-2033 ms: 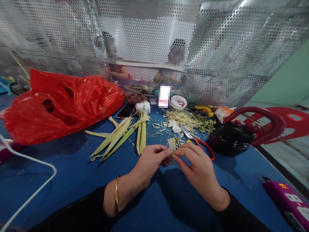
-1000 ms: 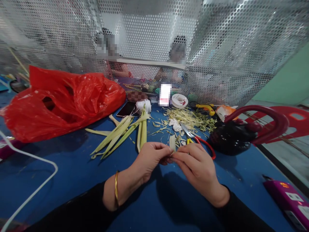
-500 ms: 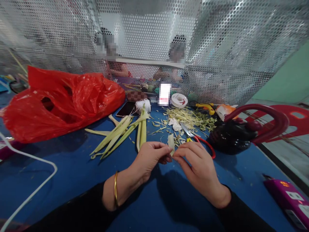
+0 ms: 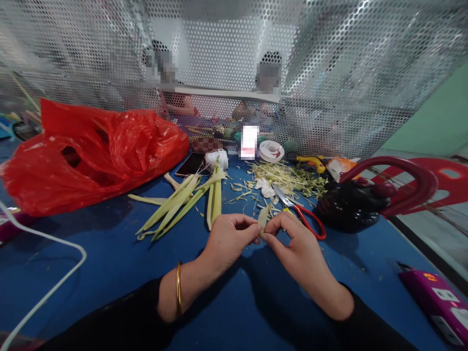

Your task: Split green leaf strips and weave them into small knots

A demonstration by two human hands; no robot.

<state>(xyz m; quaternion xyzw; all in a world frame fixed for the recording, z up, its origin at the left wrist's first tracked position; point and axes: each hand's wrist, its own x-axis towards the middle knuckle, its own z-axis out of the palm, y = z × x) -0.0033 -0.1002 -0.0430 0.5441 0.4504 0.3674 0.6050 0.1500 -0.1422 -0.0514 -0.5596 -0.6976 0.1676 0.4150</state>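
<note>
Between my fingertips stands a short, pale green leaf strip (image 4: pixel 263 217), pointing up and away from me. My left hand (image 4: pixel 231 240) pinches its lower end between thumb and fingers. From the other side my right hand (image 4: pixel 297 247) pinches the same end, its thumb and forefinger almost touching the left ones. Scissors (image 4: pixel 309 220) with red and yellow handles lie just beyond my right hand. Past my left hand are long pale green leaf stalks (image 4: pixel 179 204) and an upright-looking bundle of stalks (image 4: pixel 215 200), with a spool of white thread (image 4: pixel 217 159) at its far end.
A red plastic bag (image 4: pixel 109 146) fills the left. Trimmed scraps (image 4: pixel 288 176), a white ribbon roll (image 4: pixel 271 151) and a lit phone (image 4: pixel 249 141) are at the back. A black pot-like object (image 4: pixel 347 209) and a purple power strip (image 4: pixel 437 304) stand right. Two people sit behind the perforated screen (image 4: pixel 226 53).
The leaf strip has tilted to the right. My right hand has shifted slightly, its forefinger now curled against the strip's lower end. My left hand stays nearly in place.
</note>
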